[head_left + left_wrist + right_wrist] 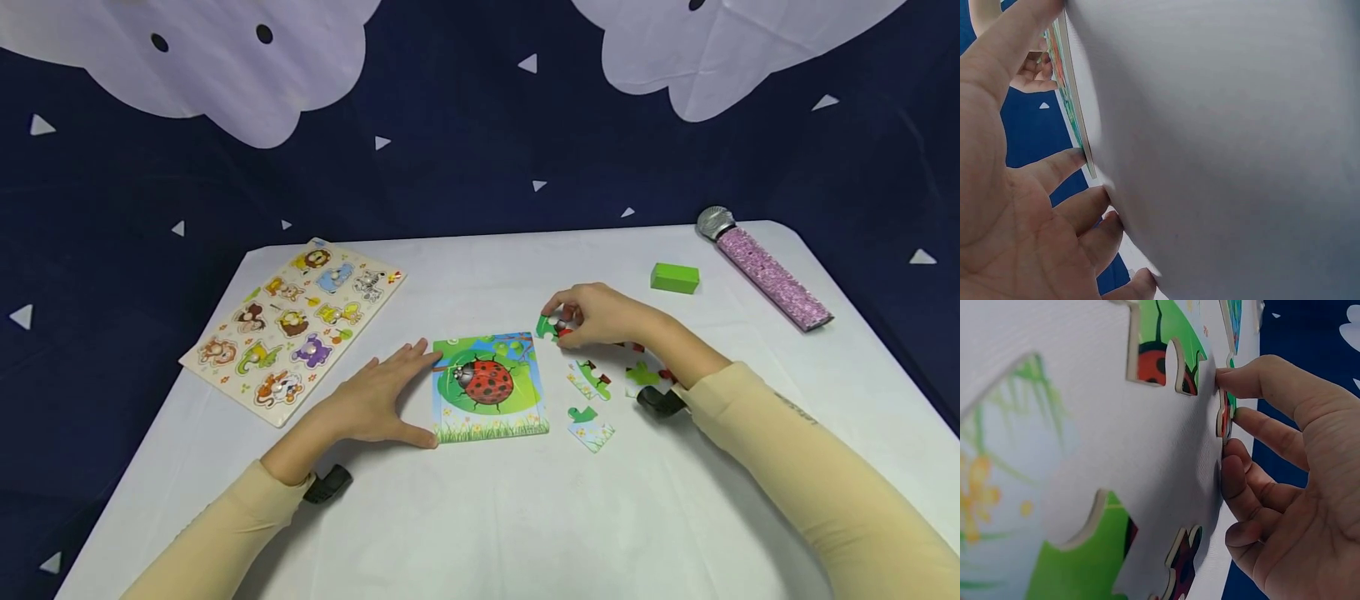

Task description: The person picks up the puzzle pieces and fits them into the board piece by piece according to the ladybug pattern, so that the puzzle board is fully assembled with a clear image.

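Observation:
A square ladybug puzzle board point(487, 421) lies flat on the table, its picture a red ladybug on green. My left hand point(372, 398) is spread at its left side, the thumb and index fingertips touching the edge. To the right of the board, my right hand point(600, 315) pinches a green and red puzzle piece point(1224, 419) between thumb and fingers, low over the cloth. Loose pieces lie nearby: a curved ladybug piece point(587, 381), a flowered corner piece point(591, 433) and a green piece point(641, 374), with others partly hidden under the right wrist.
A wooden animal peg puzzle point(292, 333) lies slanted at the left. Toward the back right are a green block point(674, 278) and a pink glittery microphone point(772, 275). White cloth covers the table point(480, 517); behind it hangs a dark blue curtain point(465, 192).

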Available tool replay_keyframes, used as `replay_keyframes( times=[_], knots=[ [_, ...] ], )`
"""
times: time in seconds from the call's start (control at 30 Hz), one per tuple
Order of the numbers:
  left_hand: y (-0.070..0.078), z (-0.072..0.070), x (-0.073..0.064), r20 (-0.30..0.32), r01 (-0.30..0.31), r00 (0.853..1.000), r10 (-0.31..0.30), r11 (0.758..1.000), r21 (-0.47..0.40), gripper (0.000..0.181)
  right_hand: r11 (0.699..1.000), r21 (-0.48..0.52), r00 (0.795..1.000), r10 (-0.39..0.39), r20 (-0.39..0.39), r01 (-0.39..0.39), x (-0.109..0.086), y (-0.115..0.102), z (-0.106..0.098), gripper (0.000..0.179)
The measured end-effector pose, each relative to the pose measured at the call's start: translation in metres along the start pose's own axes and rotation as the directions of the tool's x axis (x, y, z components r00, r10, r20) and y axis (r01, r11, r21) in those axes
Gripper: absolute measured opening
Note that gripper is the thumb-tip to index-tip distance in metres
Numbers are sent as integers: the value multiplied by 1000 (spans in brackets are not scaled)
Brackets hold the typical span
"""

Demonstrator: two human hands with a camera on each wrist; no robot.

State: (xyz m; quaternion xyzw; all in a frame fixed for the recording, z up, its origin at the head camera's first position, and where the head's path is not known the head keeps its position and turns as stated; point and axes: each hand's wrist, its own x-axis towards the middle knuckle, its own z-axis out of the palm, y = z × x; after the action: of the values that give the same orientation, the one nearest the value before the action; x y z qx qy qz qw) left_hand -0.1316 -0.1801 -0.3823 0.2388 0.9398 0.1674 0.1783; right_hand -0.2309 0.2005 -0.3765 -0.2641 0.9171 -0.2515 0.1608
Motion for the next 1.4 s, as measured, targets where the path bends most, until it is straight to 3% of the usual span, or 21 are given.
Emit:
replay_keyframes(
  times=[0.33,0.8,1.4],
  knots=[
    [-1,0,0,3,2,1000,-2,1000,1,125,999,-18,1000,-29,7,29,4,-1,2,51],
    [-1,-1,1,8,0,1000,0,1000,1,126,997,-16,995,-82,-58,81,3,-11,-1,51],
    [-1,-3,1,13,1,1000,-1,1000,-3,126,977,6,977,-211,33,211,19,-66,34,39]
  ],
)
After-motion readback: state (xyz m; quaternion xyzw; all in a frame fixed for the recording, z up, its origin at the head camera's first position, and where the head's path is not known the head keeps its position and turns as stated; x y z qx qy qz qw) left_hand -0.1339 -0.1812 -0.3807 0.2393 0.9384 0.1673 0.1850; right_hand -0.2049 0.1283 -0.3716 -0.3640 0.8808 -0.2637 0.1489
